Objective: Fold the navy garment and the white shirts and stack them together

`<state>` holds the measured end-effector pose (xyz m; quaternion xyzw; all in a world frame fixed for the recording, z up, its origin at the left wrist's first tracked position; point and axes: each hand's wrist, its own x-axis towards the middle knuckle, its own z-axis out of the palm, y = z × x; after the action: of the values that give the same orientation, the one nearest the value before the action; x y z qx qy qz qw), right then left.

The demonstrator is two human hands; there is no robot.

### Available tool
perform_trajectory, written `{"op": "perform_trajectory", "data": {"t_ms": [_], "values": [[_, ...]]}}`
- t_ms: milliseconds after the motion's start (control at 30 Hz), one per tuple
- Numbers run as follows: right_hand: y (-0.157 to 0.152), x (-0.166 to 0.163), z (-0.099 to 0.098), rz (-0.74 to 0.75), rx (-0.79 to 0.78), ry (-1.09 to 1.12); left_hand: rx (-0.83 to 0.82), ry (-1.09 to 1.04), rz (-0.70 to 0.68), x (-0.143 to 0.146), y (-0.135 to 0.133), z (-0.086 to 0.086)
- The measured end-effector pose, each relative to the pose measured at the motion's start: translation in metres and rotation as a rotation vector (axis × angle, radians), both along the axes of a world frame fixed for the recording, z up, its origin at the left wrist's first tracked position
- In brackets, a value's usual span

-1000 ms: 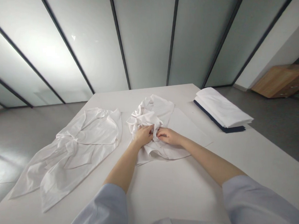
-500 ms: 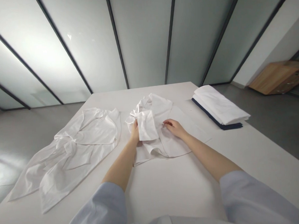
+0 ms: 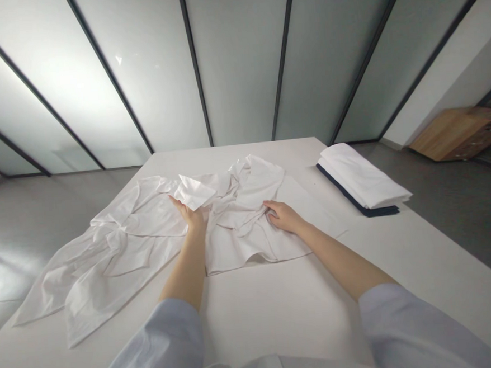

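A crumpled white shirt [image 3: 249,237] lies on the table in front of me. My left hand [image 3: 192,214] grips its sleeve end [image 3: 193,192], a flat cuff-like piece raised off the table. The fingers of that hand reach out to the left, and the cloth hides the thumb. At the shirt's middle, my right hand [image 3: 283,215] pinches a fold between thumb and curled fingers. Left of it, a second white garment [image 3: 135,231] is spread out with its sleeves toward the near left; my left hand is over its right edge.
On the white table's [image 3: 279,305] right side sits a folded white cloth [image 3: 362,176] on top of a folded navy one [image 3: 380,211]. Frosted glass panels [image 3: 237,67] stand behind the table. A wooden cabinet [image 3: 456,133] is on the floor at far right.
My left hand has moved left with the sleeve end, stretching it toward the second garment. My right hand has shifted slightly and now pinches a fold of the shirt.
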<state>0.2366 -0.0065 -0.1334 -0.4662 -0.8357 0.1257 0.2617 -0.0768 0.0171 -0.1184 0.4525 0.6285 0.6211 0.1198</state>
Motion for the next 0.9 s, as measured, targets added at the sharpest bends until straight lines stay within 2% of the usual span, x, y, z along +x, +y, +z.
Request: {"op": "perform_trajectory", "data": {"t_ms": [67,133,200,300,400,500,633,700,767,833,900], "values": [[0.002,0.001,0.001,-0.049,0.06,-0.056,0.011,0.098,0.193,0.003,-0.006,0.006],[0.004,0.003,0.002,-0.11,0.085,-0.117,-0.043,0.198,0.254,0.01,-0.01,0.011],[0.005,0.006,0.003,-0.163,0.069,-0.166,-0.151,0.276,0.142,0.02,-0.012,0.014],[0.004,0.008,0.005,-0.205,0.013,-0.19,-0.295,0.383,-0.149,0.037,-0.015,0.013],[0.001,0.005,0.006,-0.225,-0.012,-0.193,-0.331,0.505,-0.366,0.052,-0.019,0.007],[-0.002,0.0,0.009,-0.285,-0.038,-0.207,-0.317,0.597,-0.409,0.059,-0.02,0.001],[0.0,-0.001,0.01,-0.372,-0.1,-0.171,-0.374,0.527,-0.401,0.054,-0.015,-0.002],[0.005,0.002,0.007,-0.382,-0.128,-0.07,-0.417,0.488,-0.393,0.05,-0.012,-0.002],[0.012,0.008,0.003,-0.4,-0.172,0.138,-0.471,0.502,-0.378,0.048,-0.011,-0.002],[0.022,0.02,0.0,-0.466,-0.215,0.455,-0.524,0.562,-0.369,0.049,-0.013,-0.001],[0.033,0.038,-0.002,-0.597,-0.214,0.801,-0.554,0.645,-0.364,0.051,-0.017,-0.001]]}}
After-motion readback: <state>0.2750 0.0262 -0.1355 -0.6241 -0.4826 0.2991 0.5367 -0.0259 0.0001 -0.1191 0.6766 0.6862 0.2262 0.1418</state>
